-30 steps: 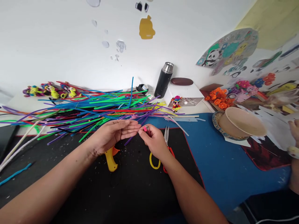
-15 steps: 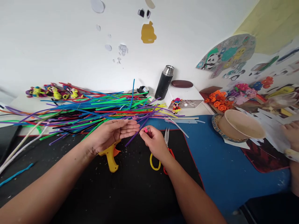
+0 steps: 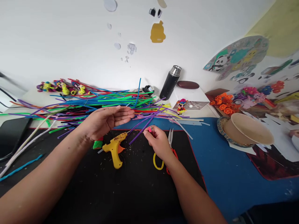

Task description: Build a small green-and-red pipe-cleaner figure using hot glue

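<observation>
My left hand [image 3: 105, 121] is open, palm turned up and fingers stretched out, with nothing in it. It hovers over the near edge of a heap of coloured pipe cleaners [image 3: 112, 101], just above a yellow glue gun [image 3: 115, 149] lying on the black mat. Closed round a small lighter [image 3: 150, 129], its pink button and metal top showing, is my right hand [image 3: 159, 143]. Most of the lighter is hidden by the fingers. Scissors [image 3: 158, 162] with yellow and red handles lie under my right wrist. Purple pipe cleaners [image 3: 142, 127] lie between the hands.
A black thermos [image 3: 170, 82] stands by a white box [image 3: 198, 96], with a small pipe-cleaner figure [image 3: 181, 106] in front. Similar figures [image 3: 64, 87] lie at the back left. A beige bowl [image 3: 252, 129] sits on the blue mat [image 3: 224, 174] to the right.
My left hand has lifted away from my right, widening the gap and uncovering the glue gun. The view has shifted left. A co-worker's hand at the right edge has mostly left view.
</observation>
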Tool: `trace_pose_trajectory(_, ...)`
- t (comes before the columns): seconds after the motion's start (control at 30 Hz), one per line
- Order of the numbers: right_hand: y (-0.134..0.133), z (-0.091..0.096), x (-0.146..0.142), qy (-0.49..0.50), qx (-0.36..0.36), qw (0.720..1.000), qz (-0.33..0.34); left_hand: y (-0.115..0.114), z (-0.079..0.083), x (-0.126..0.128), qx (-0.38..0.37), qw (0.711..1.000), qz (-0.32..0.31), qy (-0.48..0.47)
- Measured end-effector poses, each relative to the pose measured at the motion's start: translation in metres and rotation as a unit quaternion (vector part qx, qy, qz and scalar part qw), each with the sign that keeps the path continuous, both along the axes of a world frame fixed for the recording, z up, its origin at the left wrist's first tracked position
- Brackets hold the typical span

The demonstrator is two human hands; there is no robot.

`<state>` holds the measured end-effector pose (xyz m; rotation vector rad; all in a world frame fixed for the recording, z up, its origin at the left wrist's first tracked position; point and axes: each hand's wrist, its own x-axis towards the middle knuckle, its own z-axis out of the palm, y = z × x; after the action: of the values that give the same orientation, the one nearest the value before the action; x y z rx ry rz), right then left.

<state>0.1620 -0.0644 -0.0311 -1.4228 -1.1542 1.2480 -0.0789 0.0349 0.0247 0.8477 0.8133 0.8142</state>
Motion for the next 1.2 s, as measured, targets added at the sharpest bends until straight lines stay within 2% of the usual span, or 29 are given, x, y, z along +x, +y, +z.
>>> trace_pose_trajectory(0.23, -0.0014, -0.0009, 0.0000, -0.010, -0.012, 1.000, 0.010, 0.0045, 0.0061, -0.0060, 0.002, 1.000, 0.025, -0.008)
trace_pose_trajectory(0.7, -0.0028, -0.0003, 0.0002, -0.013, -0.025, 0.999, 0.022, 0.0050, 0.0083, -0.0046, 0.010, 0.998, 0.059, 0.003)
trace_pose_trajectory(1.2, -0.0028, 0.0034, -0.0028, -0.039, -0.016, 0.999, 0.016, 0.0039, 0.0063, -0.0017, 0.001, 0.998, 0.057, 0.013)
